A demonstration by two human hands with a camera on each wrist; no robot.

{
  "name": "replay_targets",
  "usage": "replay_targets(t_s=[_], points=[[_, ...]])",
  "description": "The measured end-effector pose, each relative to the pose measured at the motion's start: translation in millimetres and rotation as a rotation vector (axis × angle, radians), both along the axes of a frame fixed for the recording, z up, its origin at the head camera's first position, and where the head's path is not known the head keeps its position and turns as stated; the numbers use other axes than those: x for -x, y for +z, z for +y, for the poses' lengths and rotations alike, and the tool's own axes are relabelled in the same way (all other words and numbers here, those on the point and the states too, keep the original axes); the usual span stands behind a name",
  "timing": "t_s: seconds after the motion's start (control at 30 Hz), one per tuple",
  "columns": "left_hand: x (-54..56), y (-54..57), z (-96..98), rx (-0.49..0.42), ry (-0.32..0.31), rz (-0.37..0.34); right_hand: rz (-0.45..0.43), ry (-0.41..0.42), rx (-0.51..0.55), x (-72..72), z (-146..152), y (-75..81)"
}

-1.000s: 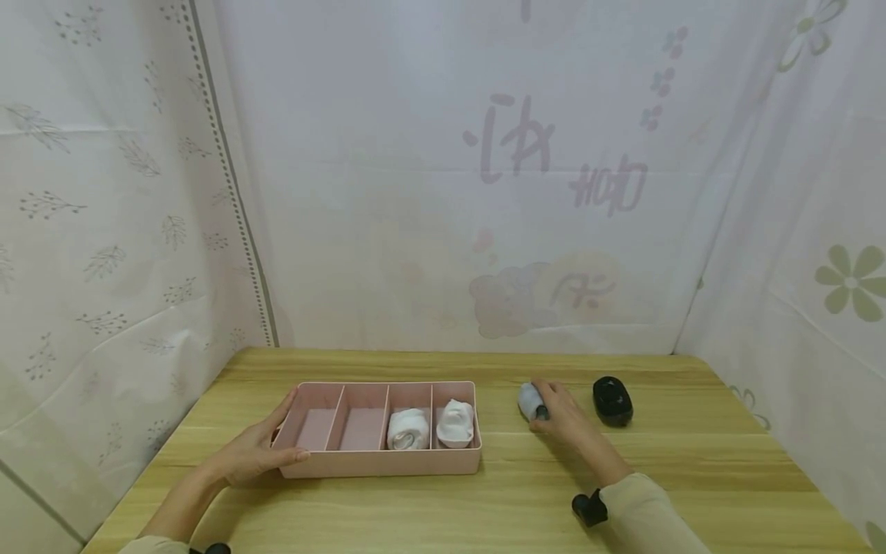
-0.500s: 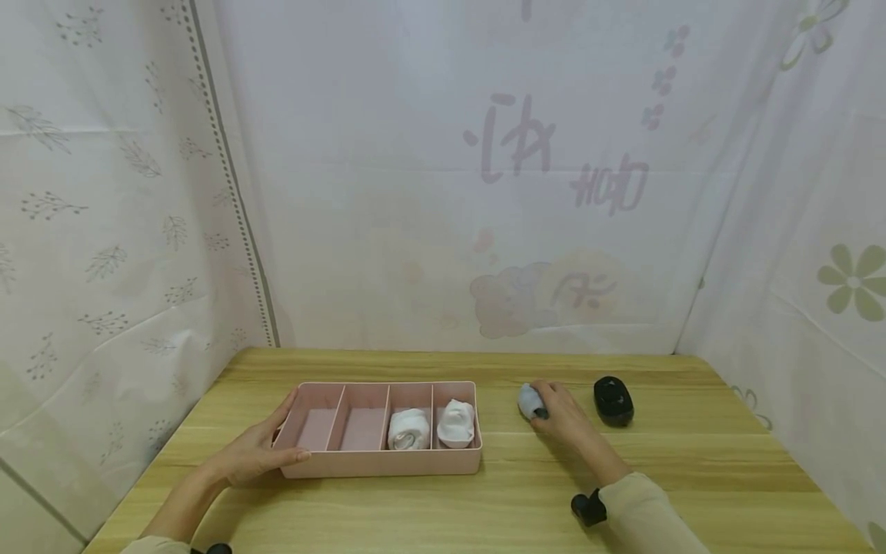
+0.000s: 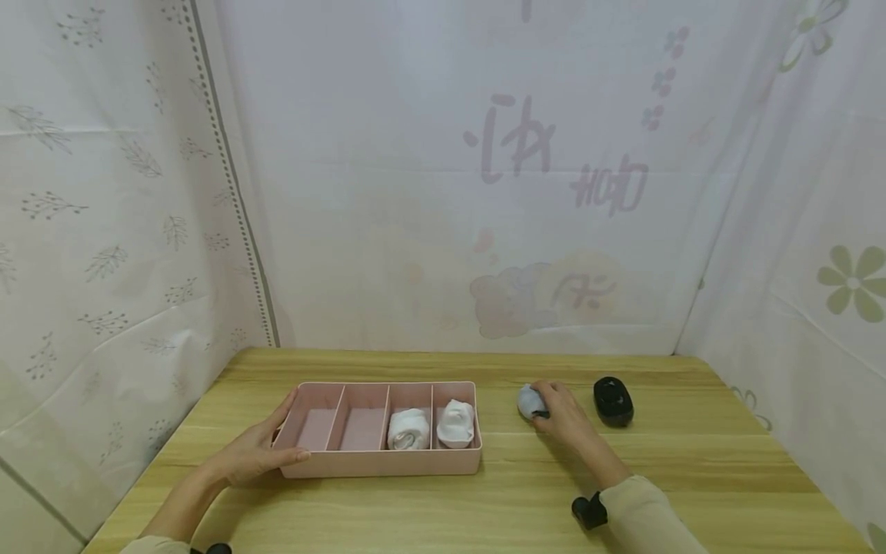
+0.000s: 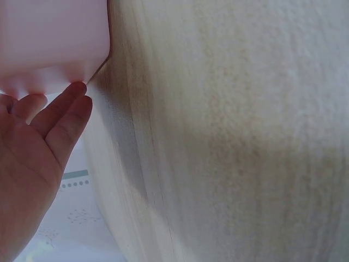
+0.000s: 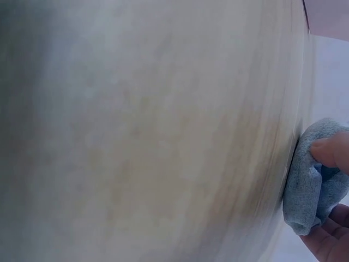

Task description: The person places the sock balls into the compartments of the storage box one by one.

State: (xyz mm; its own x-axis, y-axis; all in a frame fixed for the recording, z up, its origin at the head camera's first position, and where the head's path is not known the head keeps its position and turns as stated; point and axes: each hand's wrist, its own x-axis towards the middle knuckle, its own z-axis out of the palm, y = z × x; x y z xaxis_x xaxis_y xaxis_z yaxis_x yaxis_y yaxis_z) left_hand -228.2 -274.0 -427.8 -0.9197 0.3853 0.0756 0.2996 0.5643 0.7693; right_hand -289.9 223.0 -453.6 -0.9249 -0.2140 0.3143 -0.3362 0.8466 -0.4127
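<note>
A pink box [image 3: 381,463] with several compartments stands on the table. My left hand [image 3: 252,454] spans its left end, thumb along the front wall and fingertips touching the end wall, as the left wrist view shows. One rolled white sock [image 3: 408,429] lies in the third compartment from the left, another white sock bundle [image 3: 455,423] in the rightmost. Right of the box, my right hand [image 3: 564,415] pinches a rolled light grey-blue sock [image 3: 529,402] low at the table. In the right wrist view, thumb and fingers hold this grey-blue bundle [image 5: 305,185] from opposite sides.
A rounded black bundle [image 3: 613,401] lies on the wooden table [image 3: 526,500] just right of my right hand. Printed white curtains [image 3: 388,231] hang behind the table and along both sides.
The grey-blue sock has turned slightly in my right hand, and less of its dark part shows. My left hand, the box and the black bundle stay where they were.
</note>
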Motion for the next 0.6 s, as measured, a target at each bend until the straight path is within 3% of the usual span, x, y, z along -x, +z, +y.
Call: replay_targets(t_s=[0.17, 0.37, 0.6], points=[[0.1, -0.8, 0.1, -0.029, -0.004, -0.018, 0.018, 0.003, 0.008, 0.3, 0.2, -0.5], [0.0, -0.9, 0.6, 0.026, 0.001, 0.010, 0.049, 0.006, 0.015, -2.0, 1.1, 0.4], [0.5, -1.5, 0.4, 0.005, -0.006, -0.019, 0.016, 0.003, 0.075, -3.8, -0.4, 5.2]])
